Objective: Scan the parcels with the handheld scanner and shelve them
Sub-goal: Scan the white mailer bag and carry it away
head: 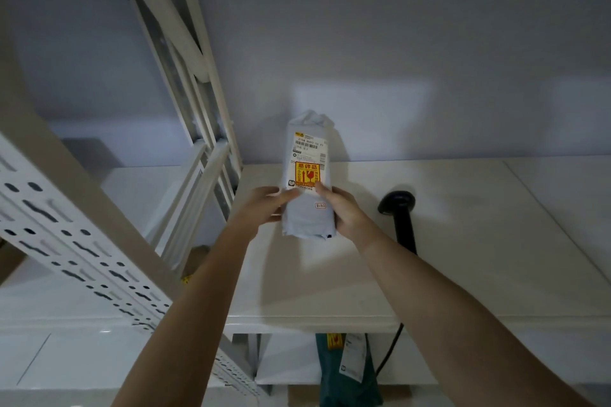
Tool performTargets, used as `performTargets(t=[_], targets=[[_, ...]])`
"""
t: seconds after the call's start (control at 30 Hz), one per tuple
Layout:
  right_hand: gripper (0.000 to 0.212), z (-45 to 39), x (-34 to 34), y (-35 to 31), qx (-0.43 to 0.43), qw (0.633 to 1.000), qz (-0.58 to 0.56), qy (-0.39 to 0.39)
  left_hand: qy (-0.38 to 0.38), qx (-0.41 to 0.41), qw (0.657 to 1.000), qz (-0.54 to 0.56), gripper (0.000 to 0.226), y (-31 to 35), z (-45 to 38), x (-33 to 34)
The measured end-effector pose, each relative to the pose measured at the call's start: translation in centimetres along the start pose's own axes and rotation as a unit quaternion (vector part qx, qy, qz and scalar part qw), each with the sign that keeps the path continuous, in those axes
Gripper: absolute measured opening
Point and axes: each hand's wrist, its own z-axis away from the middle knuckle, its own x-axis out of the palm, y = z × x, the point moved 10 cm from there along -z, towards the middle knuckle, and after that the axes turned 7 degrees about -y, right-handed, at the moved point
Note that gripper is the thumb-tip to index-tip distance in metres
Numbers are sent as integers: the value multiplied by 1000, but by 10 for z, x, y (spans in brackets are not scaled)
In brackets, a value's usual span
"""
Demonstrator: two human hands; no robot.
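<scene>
A white shelf [380, 261] runs along a pale wall, dimly lit. On it lies one parcel [309, 208], a grey-blue mailer bag set lengthwise with its far end close to the wall. It carries one white barcode label [310, 147] and one yellow-and-red fragile sticker [307, 174]. The left hand [264, 206] grips the parcel's left side with fingertips laid over its top; the right hand [342, 210] clasps its right side, thumb on top. Right of the parcel, apart from it, one black scanner [401, 211] lies on the shelf, its cord dropping over the front edge. Further right the shelf is bare to the frame's edge. Left of the parcel stand perforated uprights [76, 241]. Below the parcel, on a lower shelf, one green parcel [347, 373] shows.
</scene>
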Motion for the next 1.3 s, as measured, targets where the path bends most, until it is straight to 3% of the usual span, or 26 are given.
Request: performTargets(t=[0.13, 0.2, 0.23, 0.3, 0.33, 0.37, 0.43, 0.5, 0.57, 0.63, 0.7, 0.9, 1.07, 1.3], targets=[[32, 24, -5, -23, -39, 996, 70, -32, -25, 11, 999, 24, 36, 1, -4, 23], [29, 39, -18, -46, -100, 971, 216, 27, -32, 12, 999, 41, 38, -4, -6, 29], [31, 50, -31, -65, -152, 927, 327, 108, -33, 8, 998, 46, 40, -8, -7, 32], [38, 87, -51, -103, -254, 786, 487, 284, -33, 2, 998, 60, 44, -14, -9, 36], [42, 103, -61, -111, -268, 741, 515, 336, -32, 2, 997, 71, 44, -16, -9, 38], [48, 109, -75, -111, -244, 726, 531, 363, -32, 3, 996, 82, 44, -18, -10, 40], [59, 101, -112, -90, -97, 750, 543, 364, -32, 5, 995, 95, 42, -20, -10, 45], [56, 91, -134, -55, 46, 794, 518, 315, -31, 4, 995, 97, 42, -21, -10, 48], [28, 84, -135, -34, 81, 864, 424, 260, -34, 7, 995, 99, 44, -20, -11, 51], [12, 82, -139, -22, 99, 925, 274, 245, -39, 16, 994, 98, 42, -17, -11, 54], [7, 83, -138, -14, 120, 953, 159, 229, -39, 23, 994, 97, 38, -14, -11, 56], [13, 98, -98, -55, 23, 965, 146, 218, -30, 27, 993, 107, 40, -11, -15, 61], [10, 114, -35, -107, -82, 961, 216, 152, -28, 25, 992, 118, 41, -15, -16, 68], [24, 111, 0, -108, -93, 961, 220, 136, -18, 11, 993, 114, 52, -23, -19, 75]])
